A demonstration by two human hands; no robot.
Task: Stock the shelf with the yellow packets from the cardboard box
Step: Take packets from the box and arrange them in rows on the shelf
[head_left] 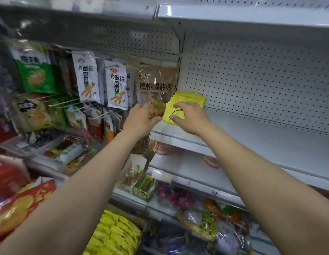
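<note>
Hands (pixel 189 116) on shelf's (pixel 252 131) yellow packets (pixel 187 99)

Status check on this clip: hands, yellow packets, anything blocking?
Right hand grips yellow packet stack at shelf's left end. Left hand at stack's left side, grip unclear. Cardboard box below holds more. Nothing blocking.

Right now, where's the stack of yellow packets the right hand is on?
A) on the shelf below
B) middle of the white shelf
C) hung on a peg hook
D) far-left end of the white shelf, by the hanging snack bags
D: the right hand grips the yellow packets standing at the left end of the white shelf, right beside the hanging snack bags; the stretch of shelf to the right holds none.
</note>
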